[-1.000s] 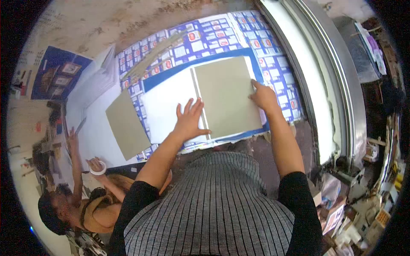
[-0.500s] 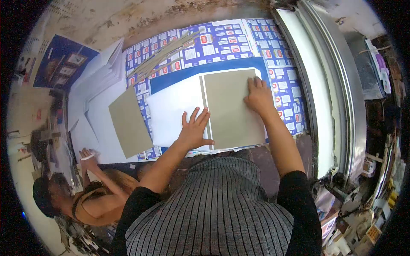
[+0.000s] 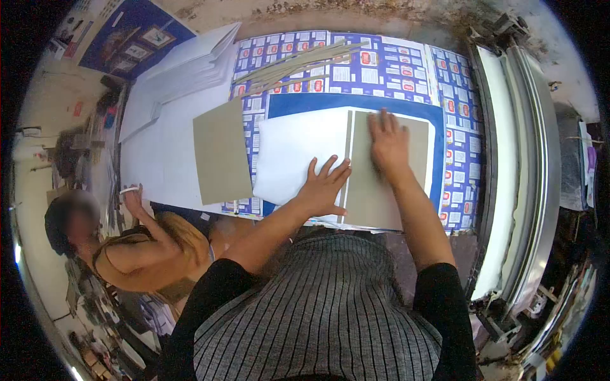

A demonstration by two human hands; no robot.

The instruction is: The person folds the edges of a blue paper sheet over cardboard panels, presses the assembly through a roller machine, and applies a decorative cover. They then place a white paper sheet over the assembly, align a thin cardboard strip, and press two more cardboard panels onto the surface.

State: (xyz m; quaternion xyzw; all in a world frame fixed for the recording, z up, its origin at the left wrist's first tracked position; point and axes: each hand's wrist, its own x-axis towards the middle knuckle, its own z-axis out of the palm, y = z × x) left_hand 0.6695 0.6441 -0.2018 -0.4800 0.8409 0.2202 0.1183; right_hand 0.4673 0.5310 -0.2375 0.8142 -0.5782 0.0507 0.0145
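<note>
A grey-brown board (image 3: 416, 184) lies flat on a white sheet with a blue sheet (image 3: 318, 101) showing beneath. A narrow board strip (image 3: 349, 136) runs along its left side, with a thin white gap between. My left hand (image 3: 323, 187) rests with spread fingers on the white sheet (image 3: 295, 143), its fingertips and thumb reaching the strip. On the board's upper part lies my right hand (image 3: 389, 146), palm down with fingers stretched out, slightly blurred. Another loose grey-brown board (image 3: 222, 155) is to the left.
Several thin board strips (image 3: 292, 70) lie at the back of the table's blue printed covering (image 3: 464, 152). White sheets (image 3: 168, 152) are spread and stacked at left. A long metal roller machine (image 3: 530, 178) borders the right. Another person (image 3: 149, 251) sits at lower left, one hand at the table.
My right hand has moved left across the board from its right edge, fingers now near the top edge. My left hand stays beside the strip. The view has shifted.
</note>
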